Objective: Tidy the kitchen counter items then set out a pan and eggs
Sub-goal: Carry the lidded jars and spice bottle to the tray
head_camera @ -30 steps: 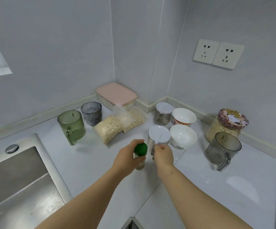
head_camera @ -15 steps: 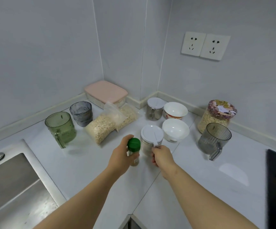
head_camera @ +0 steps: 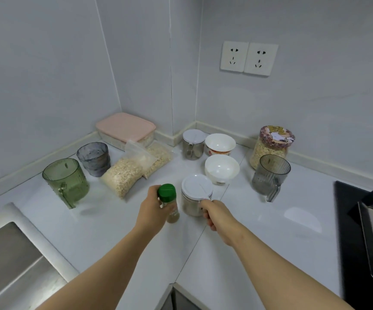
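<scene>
Near the counter's corner, left hand wraps the green-capped spice bottle; at its 3 o'clock, right hand grips the white-lidded canister's handle.

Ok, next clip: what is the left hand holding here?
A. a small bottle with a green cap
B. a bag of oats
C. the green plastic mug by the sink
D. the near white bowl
A. The left hand is wrapped around the small green-capped bottle standing on the counter, while the right hand has its grip on the white-lidded jar beside it.
</scene>
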`<action>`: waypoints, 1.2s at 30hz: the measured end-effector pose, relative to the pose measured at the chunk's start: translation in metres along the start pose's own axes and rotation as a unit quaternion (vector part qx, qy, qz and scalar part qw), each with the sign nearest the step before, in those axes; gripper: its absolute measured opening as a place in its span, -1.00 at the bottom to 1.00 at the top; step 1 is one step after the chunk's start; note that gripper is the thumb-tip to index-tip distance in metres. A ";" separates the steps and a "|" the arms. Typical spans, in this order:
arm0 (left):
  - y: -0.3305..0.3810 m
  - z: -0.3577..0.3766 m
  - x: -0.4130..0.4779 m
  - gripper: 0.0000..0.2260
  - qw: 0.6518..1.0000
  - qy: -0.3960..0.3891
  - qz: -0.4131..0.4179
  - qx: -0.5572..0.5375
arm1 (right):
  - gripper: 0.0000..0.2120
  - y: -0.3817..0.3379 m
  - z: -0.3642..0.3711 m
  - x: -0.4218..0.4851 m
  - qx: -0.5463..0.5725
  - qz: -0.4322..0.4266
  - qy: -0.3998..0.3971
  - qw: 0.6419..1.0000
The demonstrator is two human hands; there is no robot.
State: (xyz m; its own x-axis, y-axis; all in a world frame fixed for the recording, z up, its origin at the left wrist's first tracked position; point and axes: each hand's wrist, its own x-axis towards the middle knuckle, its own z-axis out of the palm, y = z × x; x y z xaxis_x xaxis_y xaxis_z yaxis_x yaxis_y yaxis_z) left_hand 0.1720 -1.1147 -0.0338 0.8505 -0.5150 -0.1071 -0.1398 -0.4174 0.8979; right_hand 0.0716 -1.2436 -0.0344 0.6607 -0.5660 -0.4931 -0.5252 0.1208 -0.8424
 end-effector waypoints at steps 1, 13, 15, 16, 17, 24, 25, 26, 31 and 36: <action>0.000 0.000 0.000 -0.63 1.000 0.001 0.000 -0.003 | -0.76 0.000 0.000 -0.001 0.003 0.007 0.004 1.000; 0.052 0.054 -0.023 -0.64 0.997 -0.057 0.044 -0.022 | -0.65 0.031 -0.071 -0.047 0.054 0.034 0.163 0.985; 0.064 0.070 -0.032 -0.65 0.995 -0.081 0.060 -0.021 | -0.65 0.038 -0.090 -0.062 0.065 0.032 0.179 0.981; 0.070 0.078 -0.036 -0.65 0.993 -0.091 0.071 -0.021 | -0.64 0.040 -0.099 -0.069 0.074 0.029 0.185 0.980; 0.079 0.091 -0.045 -0.64 0.991 -0.104 0.082 -0.021 | -0.64 0.046 -0.113 -0.081 0.088 0.026 0.198 0.976; 0.132 0.168 -0.127 -0.64 0.976 -0.170 0.134 -0.035 | -0.66 0.088 -0.202 -0.170 0.204 0.000 0.266 0.942; 0.142 0.181 -0.141 -0.64 0.973 -0.178 0.143 -0.040 | -0.68 0.094 -0.215 -0.187 0.213 -0.003 0.274 0.938; 0.151 0.195 -0.157 -0.64 0.969 -0.188 0.154 -0.041 | -0.68 0.103 -0.229 -0.205 0.218 -0.004 0.284 0.934; 0.194 0.270 -0.249 -0.61 0.941 -0.259 0.212 -0.043 | -0.66 0.155 -0.300 -0.303 0.228 0.011 0.349 0.909; 0.221 0.346 -0.331 -0.59 0.919 -0.327 0.214 -0.049 | -0.65 0.208 -0.360 -0.385 0.246 0.032 0.421 0.873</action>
State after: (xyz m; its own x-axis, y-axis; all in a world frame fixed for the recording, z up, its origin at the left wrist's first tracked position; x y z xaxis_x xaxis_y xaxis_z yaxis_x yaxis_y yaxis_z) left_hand -0.3157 -1.2951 0.0520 0.2381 -0.9694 0.0597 -0.3173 -0.0196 0.9481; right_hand -0.4850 -1.2936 0.0584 -0.0977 -0.9184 -0.3835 -0.1157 0.3932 -0.9121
